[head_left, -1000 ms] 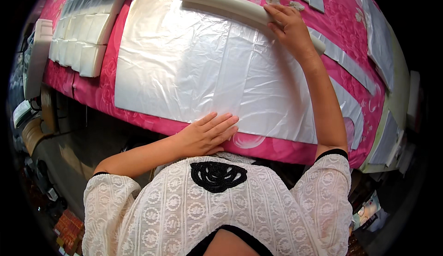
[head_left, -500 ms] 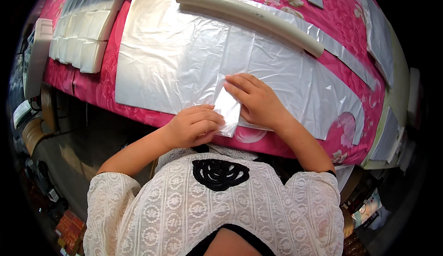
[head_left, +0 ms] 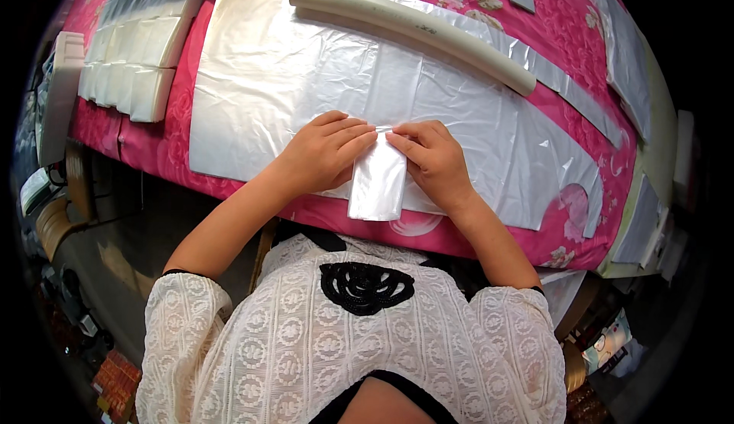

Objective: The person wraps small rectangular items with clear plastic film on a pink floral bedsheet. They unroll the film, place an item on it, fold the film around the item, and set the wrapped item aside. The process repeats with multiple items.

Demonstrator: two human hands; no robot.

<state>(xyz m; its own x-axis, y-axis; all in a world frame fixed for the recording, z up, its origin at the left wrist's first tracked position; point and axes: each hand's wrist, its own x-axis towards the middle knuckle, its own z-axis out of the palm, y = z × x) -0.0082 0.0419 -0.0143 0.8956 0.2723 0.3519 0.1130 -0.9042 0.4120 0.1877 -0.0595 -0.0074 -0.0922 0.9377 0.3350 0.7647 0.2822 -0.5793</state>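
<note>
A narrow, folded piece of clear plastic film lies before me at the table's near edge. My left hand is closed at its far left corner, thumb and fingers pressed together on the film. On the far right corner, my right hand pinches in the same way. Both sets of fingertips almost meet at the film's top end. Beneath lies a large, creased sheet of whitish plastic, spread over the pink flowered tablecloth.
A long cream tube lies across the sheet's far side. Stacks of folded plastic packets sit at the far left beside a white box-like block. More flat plastic pieces lie along the right edge.
My left hand has moved up and away from me, from the folded film's near end to its far end. The film now lies straighter, its near end uncovered. My right hand has shifted slightly.
</note>
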